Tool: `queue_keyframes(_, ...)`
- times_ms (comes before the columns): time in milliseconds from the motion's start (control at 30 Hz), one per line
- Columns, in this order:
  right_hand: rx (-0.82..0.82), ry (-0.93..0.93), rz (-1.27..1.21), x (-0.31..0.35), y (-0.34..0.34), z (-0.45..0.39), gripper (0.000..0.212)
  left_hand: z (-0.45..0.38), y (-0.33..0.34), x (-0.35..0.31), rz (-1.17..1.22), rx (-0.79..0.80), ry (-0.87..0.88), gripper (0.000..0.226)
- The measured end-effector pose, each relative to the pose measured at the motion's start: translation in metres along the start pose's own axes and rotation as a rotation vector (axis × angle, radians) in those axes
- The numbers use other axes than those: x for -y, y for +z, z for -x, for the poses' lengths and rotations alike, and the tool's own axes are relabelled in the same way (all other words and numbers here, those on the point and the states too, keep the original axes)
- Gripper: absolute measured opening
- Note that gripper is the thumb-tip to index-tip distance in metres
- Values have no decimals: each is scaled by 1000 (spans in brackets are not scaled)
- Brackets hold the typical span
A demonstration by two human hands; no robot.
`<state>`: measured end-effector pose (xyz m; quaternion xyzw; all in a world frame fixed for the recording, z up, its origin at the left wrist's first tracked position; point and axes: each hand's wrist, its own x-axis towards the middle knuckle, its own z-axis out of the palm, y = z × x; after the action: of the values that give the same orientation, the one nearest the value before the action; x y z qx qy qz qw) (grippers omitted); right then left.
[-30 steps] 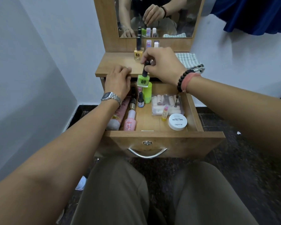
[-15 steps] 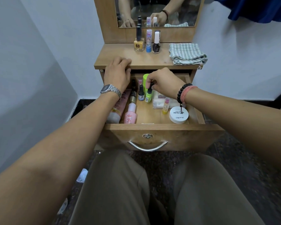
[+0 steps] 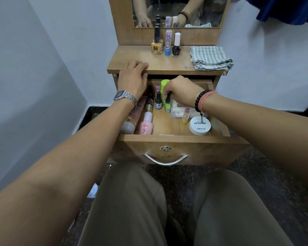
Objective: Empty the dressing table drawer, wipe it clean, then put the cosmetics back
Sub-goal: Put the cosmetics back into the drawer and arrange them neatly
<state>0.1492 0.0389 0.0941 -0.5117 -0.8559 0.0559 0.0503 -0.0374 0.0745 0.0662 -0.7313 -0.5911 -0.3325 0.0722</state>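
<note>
The drawer [image 3: 167, 150] of the dressing table stands pulled out. My right hand [image 3: 182, 93] reaches into it and pinches the black cap of a small green nail polish bottle [image 3: 167, 107], which stands on the drawer floor beside a small blue bottle [image 3: 158, 103]. My left hand [image 3: 132, 79] rests on the front left edge of the tabletop [image 3: 167, 67], holding nothing. Also in the drawer are a tall green bottle [image 3: 164, 84], a pink bottle [image 3: 146, 125], a pink tube [image 3: 132, 119], a clear box [image 3: 178, 110], a yellow lip balm [image 3: 185, 116] and a white jar [image 3: 200, 126].
On the tabletop stand a yellow polish bottle [image 3: 156, 47], a blue stick [image 3: 168, 43] and a dark polish bottle [image 3: 176, 48]. A folded striped cloth [image 3: 211, 57] lies at the right. The mirror [image 3: 167, 8] rises behind. My knees are below the drawer front.
My right hand has come down from the tabletop's edge into the drawer with the green nail polish bottle, which now stands on the drawer floor. The left hand has stayed put.
</note>
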Motion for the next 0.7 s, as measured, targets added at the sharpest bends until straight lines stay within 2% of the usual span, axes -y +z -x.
queue_keyframes(233, -31, 9, 40, 3, -1, 5, 25, 0, 0, 0, 0, 10, -11, 35)
queue_keyframes(500, -27, 66, 10, 4, 4, 3, 25, 1, 0, 0, 4, 3, -4, 35)
queue_keyframes(700, -54, 4, 79, 5, 5, 5, 30, 1, -1, -1, 6, -1, -3, 35)
